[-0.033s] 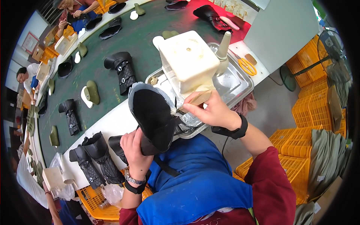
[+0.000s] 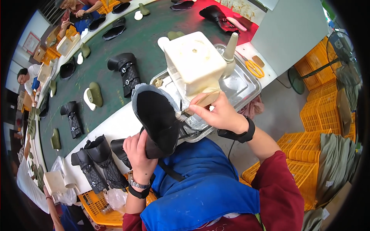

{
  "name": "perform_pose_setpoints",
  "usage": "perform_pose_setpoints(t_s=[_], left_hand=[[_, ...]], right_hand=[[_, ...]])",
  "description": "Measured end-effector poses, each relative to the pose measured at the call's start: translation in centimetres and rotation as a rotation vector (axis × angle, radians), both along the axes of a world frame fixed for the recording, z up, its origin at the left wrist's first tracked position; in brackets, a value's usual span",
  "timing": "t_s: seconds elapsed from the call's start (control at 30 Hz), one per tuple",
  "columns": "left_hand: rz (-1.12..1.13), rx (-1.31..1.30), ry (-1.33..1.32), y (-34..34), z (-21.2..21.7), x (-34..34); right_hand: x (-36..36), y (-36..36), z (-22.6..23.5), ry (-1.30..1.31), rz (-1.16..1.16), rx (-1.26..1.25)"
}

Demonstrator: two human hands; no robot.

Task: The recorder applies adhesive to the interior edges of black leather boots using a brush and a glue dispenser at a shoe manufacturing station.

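My left hand [image 2: 135,154] is closed round the lower side of a black boot upper [image 2: 156,111], its thumb on the edge. The wide opening of the upper faces up and shows a grey-blue rim and a dark inside. Between the thumb and fingers of my right hand [image 2: 219,111] is a flat wooden-handled brush [image 2: 207,99]. Its pale bristles point left, close by the upper's right rim; whether they touch it I cannot tell. Just beyond my right hand, a cream plastic container [image 2: 196,63] stands in a metal tray [image 2: 252,86].
Several black boot uppers [image 2: 102,163] lie along the white edge and on the green surface [image 2: 108,57], among olive foot-shaped pieces [image 2: 95,94]. Orange-handled scissors [image 2: 254,69] are right of the tray. Yellow crates [image 2: 300,154] and a fan [image 2: 339,54] stand at right. Other people work at left.
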State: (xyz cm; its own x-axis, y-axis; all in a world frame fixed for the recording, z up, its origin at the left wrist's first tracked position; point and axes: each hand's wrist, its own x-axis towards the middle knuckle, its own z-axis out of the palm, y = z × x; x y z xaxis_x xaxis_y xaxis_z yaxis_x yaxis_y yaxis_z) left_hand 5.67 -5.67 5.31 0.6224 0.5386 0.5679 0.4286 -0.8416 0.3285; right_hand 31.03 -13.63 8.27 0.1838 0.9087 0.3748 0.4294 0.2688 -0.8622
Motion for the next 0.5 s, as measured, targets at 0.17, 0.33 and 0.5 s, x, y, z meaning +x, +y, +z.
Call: perform_pose_setpoints(t_s=[0.17, 0.33, 0.5], left_hand=[[0.023, 0.106, 0.094, 0.3, 0.6, 0.1], [0.026, 0.108, 0.055, 0.4, 0.3, -0.2], [0.004, 0.038, 0.002, 0.4, 0.1, -0.7]], right_hand=[[-1.6, -0.4, 0.2, 0.422, -0.011, -0.086], [-1.9, -0.1, -1.5, 0.426, -0.067, -0.169], [-1.6, 0.3, -1.9, 0.263, -0.166, -0.032]])
